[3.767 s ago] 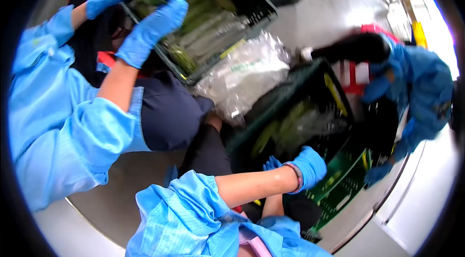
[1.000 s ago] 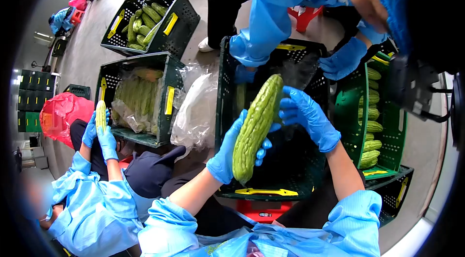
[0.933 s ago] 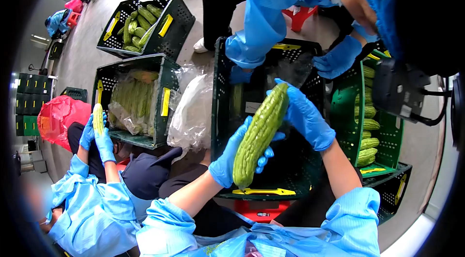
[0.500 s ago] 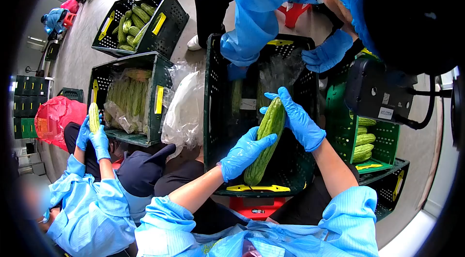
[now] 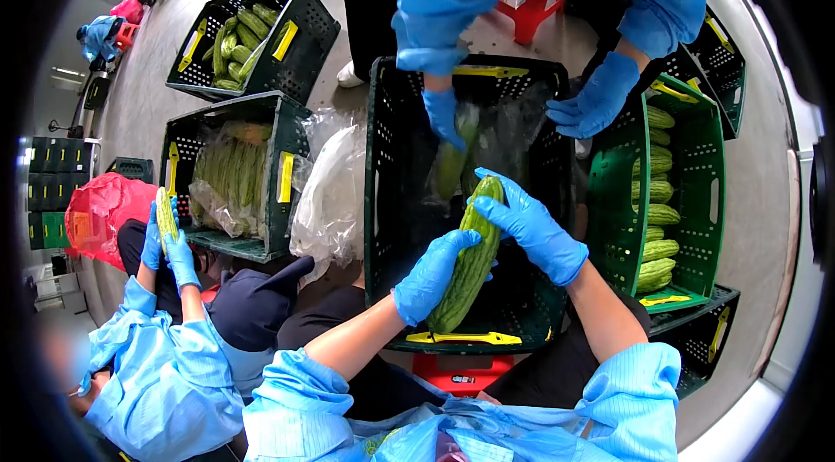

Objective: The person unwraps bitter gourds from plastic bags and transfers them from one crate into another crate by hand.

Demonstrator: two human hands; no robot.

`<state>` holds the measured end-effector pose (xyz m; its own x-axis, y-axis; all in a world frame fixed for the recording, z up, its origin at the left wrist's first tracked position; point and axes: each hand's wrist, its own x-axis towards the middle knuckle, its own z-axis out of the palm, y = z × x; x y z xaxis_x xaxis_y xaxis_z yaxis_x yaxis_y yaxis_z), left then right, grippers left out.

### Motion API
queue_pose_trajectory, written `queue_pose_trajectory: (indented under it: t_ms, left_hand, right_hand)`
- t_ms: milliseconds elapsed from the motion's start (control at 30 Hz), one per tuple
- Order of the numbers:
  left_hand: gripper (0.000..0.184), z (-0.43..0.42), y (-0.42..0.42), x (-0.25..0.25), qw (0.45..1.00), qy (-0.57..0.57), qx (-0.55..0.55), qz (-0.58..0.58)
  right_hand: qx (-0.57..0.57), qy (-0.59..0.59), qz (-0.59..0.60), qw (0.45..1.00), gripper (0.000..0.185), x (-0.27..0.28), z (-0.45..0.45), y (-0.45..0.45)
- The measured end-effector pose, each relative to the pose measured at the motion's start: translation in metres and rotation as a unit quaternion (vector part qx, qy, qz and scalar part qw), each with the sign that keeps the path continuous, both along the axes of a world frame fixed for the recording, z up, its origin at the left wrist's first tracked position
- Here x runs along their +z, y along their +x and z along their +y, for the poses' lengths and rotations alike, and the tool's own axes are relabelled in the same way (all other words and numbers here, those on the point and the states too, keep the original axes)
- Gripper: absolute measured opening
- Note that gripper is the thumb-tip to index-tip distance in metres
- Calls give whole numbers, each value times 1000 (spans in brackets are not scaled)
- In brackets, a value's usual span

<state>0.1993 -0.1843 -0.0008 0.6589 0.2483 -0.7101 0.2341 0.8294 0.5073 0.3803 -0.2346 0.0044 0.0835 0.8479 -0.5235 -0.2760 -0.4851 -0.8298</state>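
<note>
A long green ridged bitter melon (image 5: 470, 257) lies slantwise between my gloved hands, above the near end of a dark green crate (image 5: 372, 227). My left hand (image 5: 437, 277) is wrapped around its lower left side, thumb across the front. My right hand (image 5: 537, 227) grips the upper end, its thumb lying over the skin near the tip. Both hands wear blue gloves. Inside the crate's far part, a person's gloved hand (image 5: 445, 118) touches another bitter melon (image 5: 452, 162) by clear plastic wrap (image 5: 504, 136). That person's other hand (image 5: 596, 97) is over the right rim.
On the right, a green crate (image 5: 718, 227) holds several bitter melons (image 5: 658, 249). To the left stand a crate of bagged melons (image 5: 230, 175) and a crate of loose ones (image 5: 239, 44). White plastic bags (image 5: 335, 192) lie between. A co-worker (image 5: 174, 366) at left holds a pale melon.
The melon in my hands has shifted slightly left and down. The person opposite has leaned back, uncovering the right crate, and their hand now shows on a melon in the middle crate.
</note>
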Motion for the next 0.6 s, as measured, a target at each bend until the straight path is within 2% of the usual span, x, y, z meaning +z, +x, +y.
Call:
queue_pose_trajectory:
  t_ms: [167, 267, 367, 400, 500, 600]
  left_hand:
    - [49, -2, 1, -7, 999, 7, 34, -3]
    - [43, -4, 0, -10, 998, 68, 13, -9]
    - [42, -13, 3, -21, 981, 188, -16, 43]
    - [52, -15, 2, -22, 972, 215, -45, 84]
    - [54, -15, 4, -6, 957, 257, -75, 112]
    - [55, -17, 4, -7, 960, 250, -64, 107]
  right_hand:
    - [5, 54, -26, 998, 71, -13, -3, -6]
    - [-7, 58, -48, 997, 66, -11, -3, -8]
    - [-26, 65, -51, 996, 61, -17, -3, -10]
    - [-24, 65, -58, 996, 60, -18, -3, -10]
    - [-21, 66, -79, 994, 58, -17, -1, -12]
    - [-15, 54, -88, 994, 57, -23, -1, -10]
